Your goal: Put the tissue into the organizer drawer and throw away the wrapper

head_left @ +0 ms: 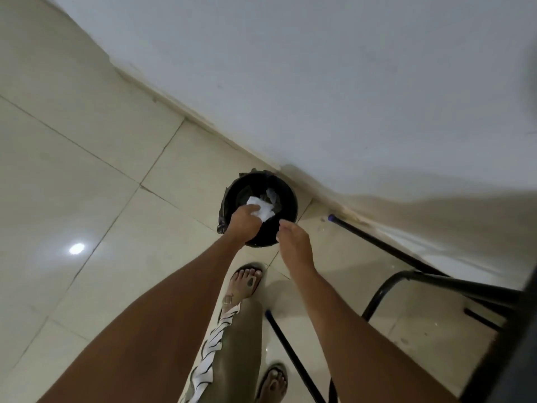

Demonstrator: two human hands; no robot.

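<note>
The left hand (pixel 244 223) was closed around a crumpled white wrapper (pixel 263 209), holding it directly over the open mouth of a round black trash bin (pixel 286 193) lined with a dark bag. The wrapper looked light, thin and soft, likely to flutter rather than drop straight, so a pinch on its bunched middle, released low inside the rim, seemed safest. The right hand (pixel 293 239) hung empty beside the bin's near edge, fingers loosely curled and gripping nothing. The bin stood on the tiled floor (pixel 87 184) close against the wall (pixel 319 68). Black metal chair legs (pixel 406 257) crowded the right side; the left lay open. Neither tissue nor organizer drawer was in view.
</note>
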